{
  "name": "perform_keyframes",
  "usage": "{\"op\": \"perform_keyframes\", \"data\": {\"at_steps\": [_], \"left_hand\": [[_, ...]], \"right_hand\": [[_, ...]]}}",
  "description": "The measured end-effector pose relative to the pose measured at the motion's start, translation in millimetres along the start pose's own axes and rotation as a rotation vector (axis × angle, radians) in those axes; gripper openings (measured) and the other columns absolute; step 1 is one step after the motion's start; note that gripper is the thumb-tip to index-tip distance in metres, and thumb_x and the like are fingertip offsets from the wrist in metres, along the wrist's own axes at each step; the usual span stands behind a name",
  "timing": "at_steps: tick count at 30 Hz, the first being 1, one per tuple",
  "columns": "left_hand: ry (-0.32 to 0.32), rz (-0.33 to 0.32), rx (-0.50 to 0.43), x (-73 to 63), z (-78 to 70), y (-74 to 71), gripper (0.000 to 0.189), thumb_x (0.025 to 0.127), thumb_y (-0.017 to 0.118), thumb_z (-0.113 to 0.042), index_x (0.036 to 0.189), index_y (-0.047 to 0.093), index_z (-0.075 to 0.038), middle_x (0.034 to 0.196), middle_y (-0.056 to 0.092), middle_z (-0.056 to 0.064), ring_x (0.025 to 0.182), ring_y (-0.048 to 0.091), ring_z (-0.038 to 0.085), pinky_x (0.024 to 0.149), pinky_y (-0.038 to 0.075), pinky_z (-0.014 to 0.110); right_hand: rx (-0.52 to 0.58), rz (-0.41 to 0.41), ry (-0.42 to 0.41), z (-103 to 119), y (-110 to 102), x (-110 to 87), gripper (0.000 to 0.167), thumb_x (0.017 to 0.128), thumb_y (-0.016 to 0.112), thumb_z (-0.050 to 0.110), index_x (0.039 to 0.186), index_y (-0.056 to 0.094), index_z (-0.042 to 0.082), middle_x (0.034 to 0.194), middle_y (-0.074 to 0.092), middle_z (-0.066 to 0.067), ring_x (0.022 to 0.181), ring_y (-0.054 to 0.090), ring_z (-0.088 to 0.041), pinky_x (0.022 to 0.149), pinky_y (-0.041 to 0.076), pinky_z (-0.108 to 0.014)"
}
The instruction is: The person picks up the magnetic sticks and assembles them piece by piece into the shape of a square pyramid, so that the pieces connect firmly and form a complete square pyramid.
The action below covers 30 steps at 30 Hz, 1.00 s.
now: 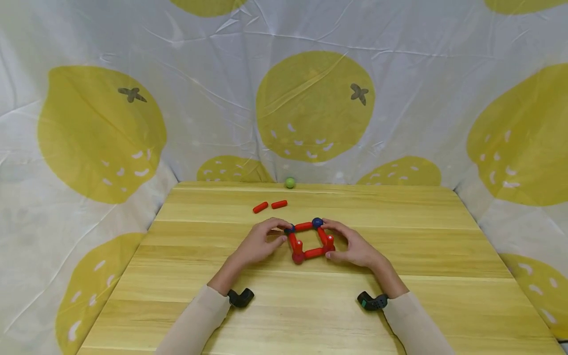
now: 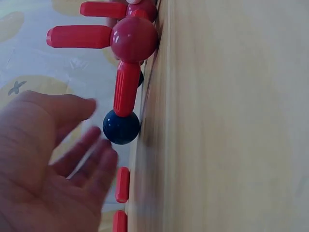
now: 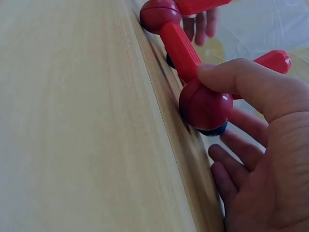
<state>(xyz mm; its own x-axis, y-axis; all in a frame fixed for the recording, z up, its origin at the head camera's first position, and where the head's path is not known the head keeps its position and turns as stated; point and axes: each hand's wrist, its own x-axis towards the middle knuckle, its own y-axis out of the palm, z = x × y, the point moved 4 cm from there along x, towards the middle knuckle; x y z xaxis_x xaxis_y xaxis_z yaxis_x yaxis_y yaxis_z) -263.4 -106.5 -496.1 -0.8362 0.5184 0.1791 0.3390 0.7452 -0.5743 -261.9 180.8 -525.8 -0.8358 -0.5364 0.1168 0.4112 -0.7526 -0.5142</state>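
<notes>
A square frame of red toy building rods (image 1: pixel 314 253) joined by balls lies on the table between both hands. Its two far corners are blue balls (image 1: pixel 317 223); the near corners are dark red balls (image 1: pixel 298 257), each with a short red rod (image 1: pixel 330 241) standing up from it. My left hand (image 1: pixel 262 240) has its fingertips at the far-left blue ball (image 2: pixel 121 127), thumb apart from it. Across the frame, my right hand (image 1: pixel 355 246) spans the right side, thumb on the near dark red ball (image 3: pixel 205 104) and forefinger at the far blue one.
Beyond the frame, two loose red rods (image 1: pixel 260 207) lie on the wooden table (image 1: pixel 399 222). A green ball (image 1: pixel 290 183) sits at the table's back edge, before a lemon-print cloth (image 1: pixel 213 98). Black devices (image 1: pixel 241 298) are worn on both wrists.
</notes>
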Motion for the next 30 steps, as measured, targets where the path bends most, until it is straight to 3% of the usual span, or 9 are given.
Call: {"op": "perform_keyframes", "data": {"at_steps": [4, 7, 15, 20, 24, 30], "left_hand": [[0.021, 0.041, 0.150, 0.1, 3.2, 2.4, 0.042, 0.099, 0.069, -0.013, 0.140, 0.062, -0.015, 0.149, 0.055, 0.008, 0.140, 0.052, 0.029, 0.118, 0.042, 0.049], [0.023, 0.051, 0.202, -0.4, 4.2, 3.7, 0.039, 0.100, 0.067, -0.011, 0.139, 0.064, -0.014, 0.145, 0.057, 0.010, 0.137, 0.054, 0.030, 0.116, 0.044, 0.050], [-0.038, 0.033, 0.127, -3.0, 4.0, 0.0, 0.028, 0.095, 0.075, -0.011, 0.123, 0.073, -0.013, 0.121, 0.065, 0.001, 0.114, 0.067, 0.017, 0.102, 0.056, 0.037], [-0.033, 0.071, 0.119, -4.1, 1.5, 2.1, 0.028, 0.090, 0.082, -0.019, 0.117, 0.074, -0.014, 0.110, 0.066, -0.005, 0.099, 0.067, 0.010, 0.094, 0.059, 0.030], [-0.032, 0.109, 0.083, -4.1, -2.2, 7.4, 0.028, 0.088, 0.085, -0.023, 0.112, 0.074, -0.015, 0.105, 0.065, -0.006, 0.097, 0.066, 0.008, 0.088, 0.059, 0.024], [-0.046, 0.129, 0.055, -2.7, -6.2, 16.1, 0.027, 0.086, 0.086, -0.024, 0.108, 0.072, -0.018, 0.102, 0.064, -0.007, 0.095, 0.066, 0.008, 0.082, 0.059, 0.020]], "right_hand": [[-0.018, 0.011, 0.006, 2, 0, -0.3, 0.063, 0.090, 0.081, 0.027, 0.146, 0.055, 0.026, 0.160, 0.046, 0.001, 0.150, 0.039, -0.032, 0.121, 0.028, -0.063], [-0.023, 0.001, 0.028, 4, -1, 0.2, 0.061, 0.093, 0.079, 0.029, 0.148, 0.054, 0.025, 0.155, 0.051, 0.001, 0.147, 0.043, -0.031, 0.120, 0.033, -0.060], [0.026, -0.087, 0.071, -1, -2, 3.5, 0.064, 0.096, 0.075, 0.020, 0.152, 0.046, 0.010, 0.151, 0.053, -0.014, 0.141, 0.052, -0.037, 0.117, 0.041, -0.051], [-0.003, -0.038, 0.065, 1, -1, 1.3, 0.091, 0.085, 0.086, 0.027, 0.158, 0.035, 0.009, 0.158, 0.045, -0.015, 0.145, 0.047, -0.037, 0.121, 0.034, -0.054], [-0.023, -0.003, 0.079, 2, 0, 0.2, 0.115, 0.073, 0.095, 0.037, 0.162, 0.027, 0.010, 0.160, 0.044, -0.012, 0.148, 0.043, -0.034, 0.124, 0.027, -0.055], [-0.034, 0.009, 0.074, 3, 3, 1.1, 0.122, 0.070, 0.096, 0.039, 0.163, 0.022, 0.011, 0.162, 0.041, -0.013, 0.151, 0.038, -0.035, 0.125, 0.023, -0.059]]}}
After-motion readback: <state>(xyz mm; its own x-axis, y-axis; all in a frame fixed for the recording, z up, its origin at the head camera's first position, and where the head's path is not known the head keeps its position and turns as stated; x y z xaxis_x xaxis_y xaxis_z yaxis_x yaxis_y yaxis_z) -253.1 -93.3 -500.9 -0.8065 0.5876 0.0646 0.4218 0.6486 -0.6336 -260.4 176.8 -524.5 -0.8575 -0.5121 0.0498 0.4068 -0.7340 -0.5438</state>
